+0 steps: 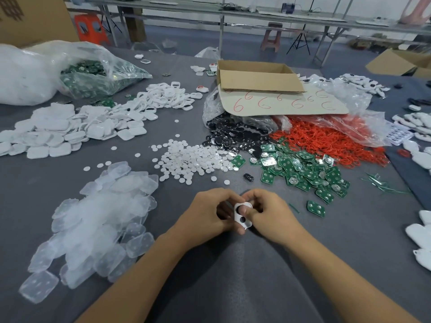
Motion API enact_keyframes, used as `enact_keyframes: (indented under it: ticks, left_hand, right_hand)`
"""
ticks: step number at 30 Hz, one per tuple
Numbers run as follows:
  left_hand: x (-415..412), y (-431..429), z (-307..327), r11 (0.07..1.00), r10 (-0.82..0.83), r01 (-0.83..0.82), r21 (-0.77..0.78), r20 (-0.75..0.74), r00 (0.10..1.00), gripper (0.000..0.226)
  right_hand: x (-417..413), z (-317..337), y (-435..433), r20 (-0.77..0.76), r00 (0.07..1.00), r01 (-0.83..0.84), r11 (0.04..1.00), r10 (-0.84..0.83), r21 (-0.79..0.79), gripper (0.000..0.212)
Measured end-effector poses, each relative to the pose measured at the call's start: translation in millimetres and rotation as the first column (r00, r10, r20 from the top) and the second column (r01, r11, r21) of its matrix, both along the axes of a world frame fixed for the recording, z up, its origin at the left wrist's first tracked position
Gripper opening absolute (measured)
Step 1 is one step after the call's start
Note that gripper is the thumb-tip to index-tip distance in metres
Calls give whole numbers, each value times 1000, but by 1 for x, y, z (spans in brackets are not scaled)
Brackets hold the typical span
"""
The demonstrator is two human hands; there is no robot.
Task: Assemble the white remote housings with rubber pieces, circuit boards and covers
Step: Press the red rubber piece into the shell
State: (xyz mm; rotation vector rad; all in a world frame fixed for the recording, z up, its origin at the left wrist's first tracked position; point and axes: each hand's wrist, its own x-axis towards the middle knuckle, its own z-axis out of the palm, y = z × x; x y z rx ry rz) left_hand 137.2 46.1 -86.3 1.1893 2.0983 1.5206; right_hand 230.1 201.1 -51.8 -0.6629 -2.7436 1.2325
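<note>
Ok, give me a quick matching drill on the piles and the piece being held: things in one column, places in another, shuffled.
1. clear rubber pads
2. loose circuit boards
3. white discs
4. white housing

A. gripped between left hand and right hand
B. near left of the table
C. middle, just ahead of both hands
D. beside the red loops

Pairs: 1-B, 2-D, 3-C, 4-A.
</note>
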Motion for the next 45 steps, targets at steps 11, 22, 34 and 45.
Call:
enact_keyframes:
  ticks: [11,22,34,45]
  left_hand:
    - [-2,-1,-2,996,24,-29,-80,-65,998,49]
    - [11,-1,-3,977,56,-102,-186,-239,969,39]
    - [12,-2,-2,972,61,-123,-200,-289,955,37]
    - [13,-4,2,969,46,-113,-219,-289,956,41]
  right_hand:
    - [0,-12,-18,-129,970,199,977,-207,-70,20]
    - [-35,29,29,158,956,-263,961,247,89,4]
    - [-65,16,33,155,948,-317,881,279,352,24]
    - [50,5,54,27,972,-218,848,235,483,11]
